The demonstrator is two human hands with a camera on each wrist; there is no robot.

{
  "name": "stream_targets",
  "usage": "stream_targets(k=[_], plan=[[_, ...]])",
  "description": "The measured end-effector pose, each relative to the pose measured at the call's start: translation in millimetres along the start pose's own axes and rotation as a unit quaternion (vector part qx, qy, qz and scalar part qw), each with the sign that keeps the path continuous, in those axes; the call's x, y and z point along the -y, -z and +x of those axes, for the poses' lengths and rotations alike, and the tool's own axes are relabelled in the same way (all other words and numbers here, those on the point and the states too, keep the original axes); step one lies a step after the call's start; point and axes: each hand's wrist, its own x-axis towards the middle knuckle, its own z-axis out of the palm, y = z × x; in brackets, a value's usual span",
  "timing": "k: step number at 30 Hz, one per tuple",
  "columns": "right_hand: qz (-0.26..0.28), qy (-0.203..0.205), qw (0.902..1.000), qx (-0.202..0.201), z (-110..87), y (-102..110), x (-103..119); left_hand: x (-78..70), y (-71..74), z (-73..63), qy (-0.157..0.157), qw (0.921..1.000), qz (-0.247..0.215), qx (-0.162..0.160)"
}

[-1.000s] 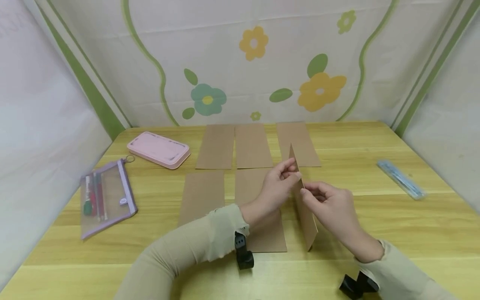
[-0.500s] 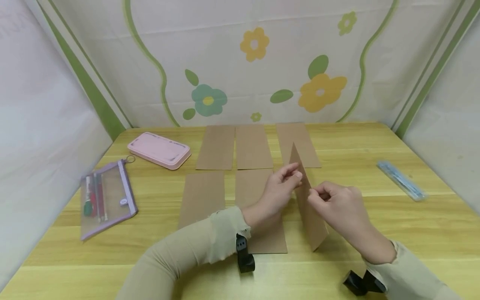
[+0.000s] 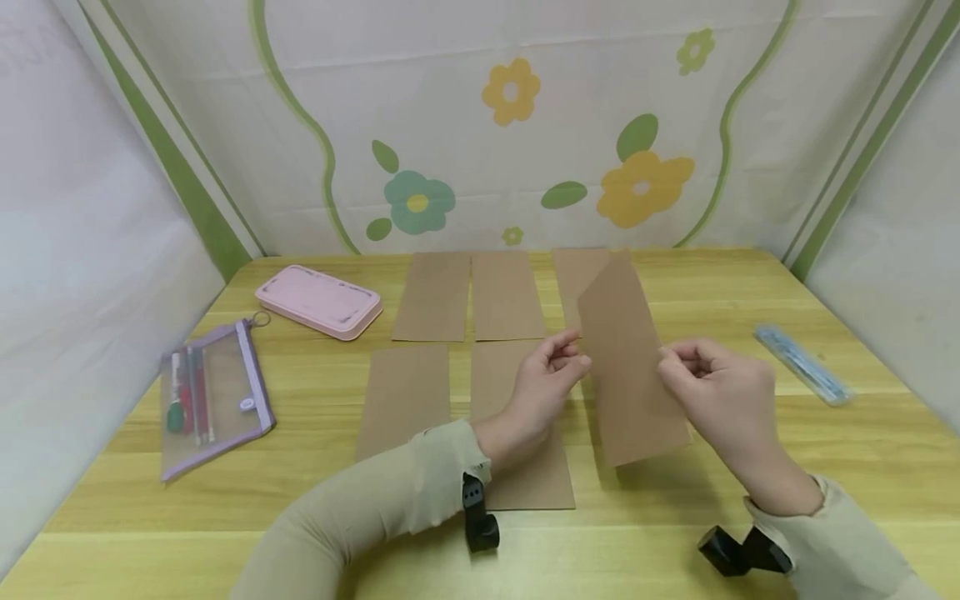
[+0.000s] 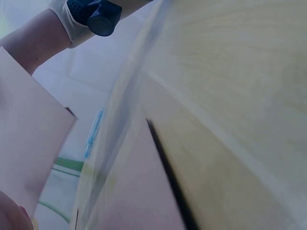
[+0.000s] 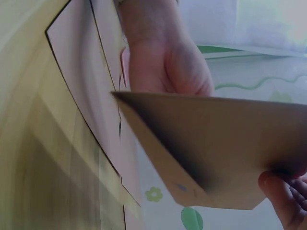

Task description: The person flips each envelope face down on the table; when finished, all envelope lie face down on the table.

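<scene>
A brown kraft-paper card (image 3: 633, 375) stands raised and tilted above the table in the head view. My right hand (image 3: 723, 408) pinches its right edge between thumb and curled fingers. At its left edge is my left hand (image 3: 536, 392), thumb tip and bent fingers on the card's side; part of their contact is hidden. The right wrist view shows the card (image 5: 225, 139) from below, with what looks like a fold along it, and the left hand (image 5: 168, 67) behind. Under the left forearm lie a flat brown card (image 3: 405, 383) and another flat card (image 3: 543, 479).
Three more brown cards lie in the back row, including a left one (image 3: 431, 296). A pink case (image 3: 318, 300) and a mesh zip pouch (image 3: 217, 392) holding slim tools are at the left. A blue clear packet (image 3: 802, 364) lies right on the wooden table (image 3: 600, 550).
The held card has turned from nearly edge-on to show its broad face and has risen a little. My right hand has moved right with it; the left has shifted slightly left.
</scene>
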Motion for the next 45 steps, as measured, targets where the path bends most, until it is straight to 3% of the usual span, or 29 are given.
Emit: stream_targets(k=[6, 11, 18, 21, 27, 31, 34, 36, 39, 45], plan=[[0.049, -0.15, 0.9875, 0.002, 3.4, 5, -9, 2.6, 1.1, -0.6, 0.009, 0.9999, -0.01, -0.01], [0.09, -0.211, 0.9732, 0.005, 1.8, 6, -16, 2.9, 1.1, -0.9, 0.022, 0.9996, -0.019, -0.007], [0.215, -0.286, 0.9331, 0.03, -1.3, 6, -24, 4.7, 0.5, 1.6, 0.038, 0.9985, -0.038, -0.011], [0.243, -0.299, 0.9215, 0.048, -3.2, 5, -29, 5.6, 0.7, 2.5, 0.04, 0.9981, -0.043, -0.017], [0.336, -0.306, 0.884, 0.108, -2.2, 5, -42, 5.9, 2.7, 2.6, 0.044, 0.9981, -0.04, -0.016], [0.319, -0.268, 0.8928, 0.172, 1.2, 8, -54, 5.6, 4.7, 2.3, 0.041, 0.9986, -0.033, -0.005], [0.255, -0.241, 0.9045, 0.243, 2.1, 11, -65, 6.7, 6.6, 1.8, 0.043, 0.9986, -0.029, 0.009], [0.22, -0.231, 0.8999, 0.298, 2.0, 14, -72, 8.3, 7.9, 2.0, 0.057, 0.9979, -0.024, 0.022], [0.191, -0.222, 0.8781, 0.378, 1.6, 16, -81, 11.7, 10.0, 2.6, 0.083, 0.9954, -0.001, 0.048], [0.233, -0.237, 0.8114, 0.481, -2.0, 17, -96, 19.1, 10.8, 4.7, 0.133, 0.9874, 0.037, 0.078]])
